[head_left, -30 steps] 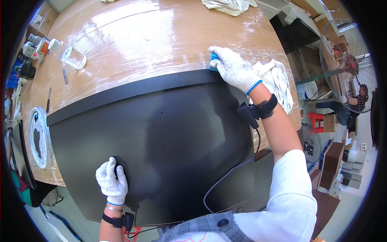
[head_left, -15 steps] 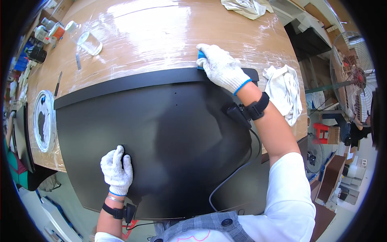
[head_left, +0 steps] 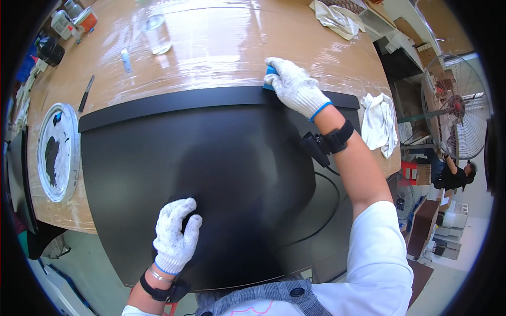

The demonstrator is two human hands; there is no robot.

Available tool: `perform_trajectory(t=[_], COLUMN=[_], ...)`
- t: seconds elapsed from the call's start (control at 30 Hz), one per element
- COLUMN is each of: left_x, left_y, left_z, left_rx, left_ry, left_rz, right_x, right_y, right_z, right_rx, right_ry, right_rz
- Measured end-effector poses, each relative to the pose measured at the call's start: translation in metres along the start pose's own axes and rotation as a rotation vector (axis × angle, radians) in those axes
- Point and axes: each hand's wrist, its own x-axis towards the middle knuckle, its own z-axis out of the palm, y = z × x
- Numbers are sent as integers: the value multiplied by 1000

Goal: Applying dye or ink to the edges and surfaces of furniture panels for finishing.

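A large black panel point(head_left: 142, 174) lies across the front of the table, its raised strip point(head_left: 174, 104) running along the far edge. My right hand point(head_left: 295, 87), in a white knitted glove, grips a small blue block point(head_left: 270, 78) at the far edge of that strip. Most of the block is hidden by the fingers. Lower down, my gloved left hand point(head_left: 177, 234) is over the near left part of the panel. Its fingers are loosely curved, with a gap between thumb and forefinger, and nothing shows in them.
Wrapped cardboard covers the table point(head_left: 211, 52). At the left are a round white lid with dark residue point(head_left: 58, 152), a knife point(head_left: 86, 95) and a clear jar point(head_left: 157, 37). A white cloth point(head_left: 378, 124) lies right of the panel. Beyond stands a fan point(head_left: 456, 108); a person sits farther off.
My left hand has shifted right and nearer to me across the panel, its fingers spreading. My right hand keeps the blue block at the strip's far edge. The whole view has shifted slightly.
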Motion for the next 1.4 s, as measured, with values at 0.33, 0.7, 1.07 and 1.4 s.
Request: perform_trajectory(t=[0.33, 0.7, 1.07, 1.4], left_x=[-66, -60, -46, -45], left_y=[-73, -100, -103, -112], left_z=[-142, -166, -177, -186], left_rx=[-94, -374, -675, -744], left_ry=[-30, -118, -179, -249], left_rz=[-492, -787, -897, -831], right_x=[3, 24, 60, 64], right_y=[-20, -75, -243, -259], right_z=[16, 36, 98, 99], right_rx=[-67, -53, 37, 75], right_ry=[81, 18, 37, 19], right_rz=[2, -125, -327, -349])
